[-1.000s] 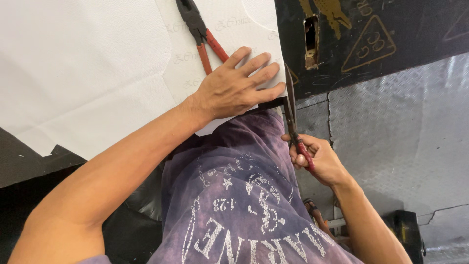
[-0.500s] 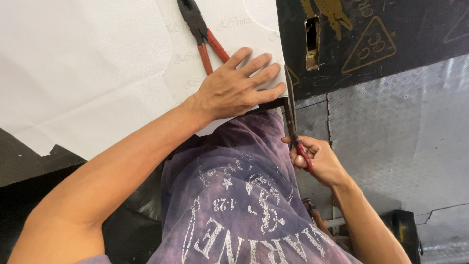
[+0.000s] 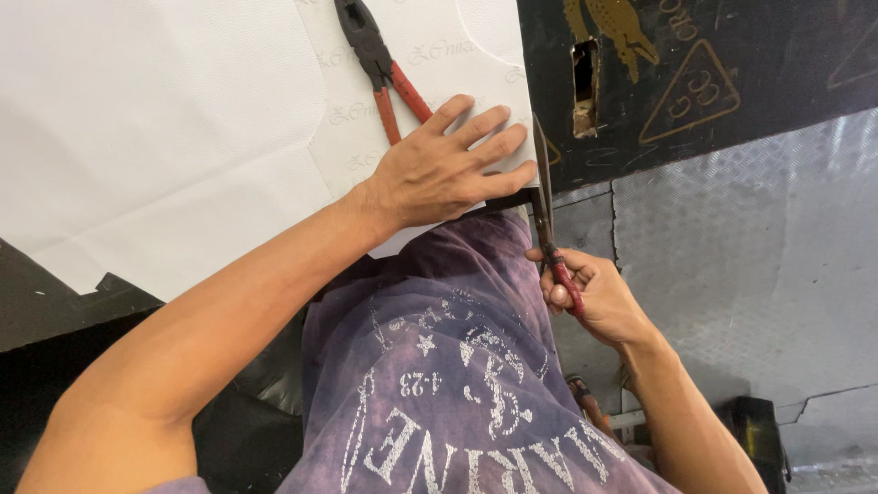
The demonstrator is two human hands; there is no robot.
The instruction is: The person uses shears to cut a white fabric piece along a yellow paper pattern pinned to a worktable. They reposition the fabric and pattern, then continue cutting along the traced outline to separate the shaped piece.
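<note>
Left hand (image 3: 439,169) pins white sheet (image 3: 165,137); right hand (image 3: 594,297) grips scissors (image 3: 544,197).

Faded purple shirt (image 3: 457,384) with cracked, perhaps white, print

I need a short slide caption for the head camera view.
Left hand presses a white sheet flat while the right hand cuts its edge with scissors; red-handled pliers lie nearby.

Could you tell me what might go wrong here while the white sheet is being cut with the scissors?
The left hand presses the white sheet flat with its fingertips right beside the scissors, so a slip by the right hand could nick them. The pliers lie loose on the sheet; if it shifts they could slide. The sheet's corner overhangs the table edge, so the cut may wander.
</note>
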